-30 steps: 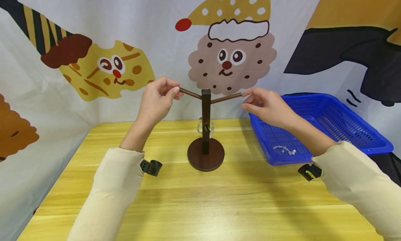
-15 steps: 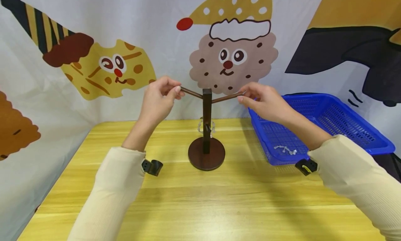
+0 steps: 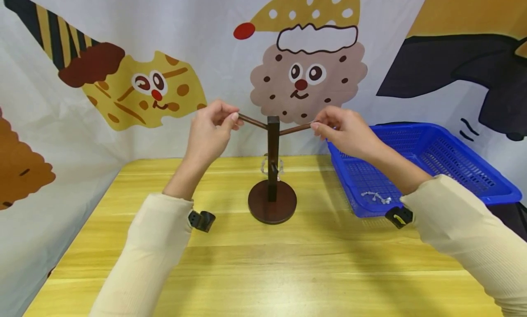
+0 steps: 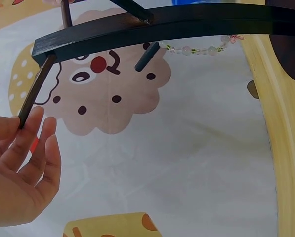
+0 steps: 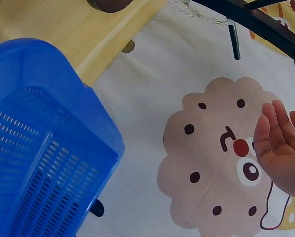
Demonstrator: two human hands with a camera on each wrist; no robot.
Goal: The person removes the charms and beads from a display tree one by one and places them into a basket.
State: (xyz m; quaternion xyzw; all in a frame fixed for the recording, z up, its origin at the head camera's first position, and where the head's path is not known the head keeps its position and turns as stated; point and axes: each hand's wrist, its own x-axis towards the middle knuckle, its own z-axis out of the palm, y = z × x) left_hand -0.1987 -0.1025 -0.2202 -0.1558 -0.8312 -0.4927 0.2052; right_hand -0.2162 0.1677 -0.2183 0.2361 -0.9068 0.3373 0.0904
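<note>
A dark brown wooden stand [image 3: 273, 157] rises from a round base, with two thin pegs slanting up near its top. My left hand [image 3: 209, 133] pinches the outer end of the left peg [image 4: 37, 91] between thumb and index finger. On the other side, the thumb and fingers of my right hand [image 3: 350, 131] pinch the tip of the right peg [image 3: 295, 128]. A beaded bracelet [image 4: 199, 51] with clear, pale pink and green beads hangs from a lower peg at the back of the post, partly hidden by it in the head view.
On the right, a blue plastic basket [image 3: 500, 193] stands under my right forearm. A pale bracelet [image 3: 375, 197] lies inside it. The wooden table [image 3: 263, 266] ends at a white cloth backdrop [image 3: 230, 65] printed with cartoon food.
My right hand has moved slightly left and up, and its thumb and fingers have closed on the right peg's tip. The left hand keeps its pinch on the left peg.
</note>
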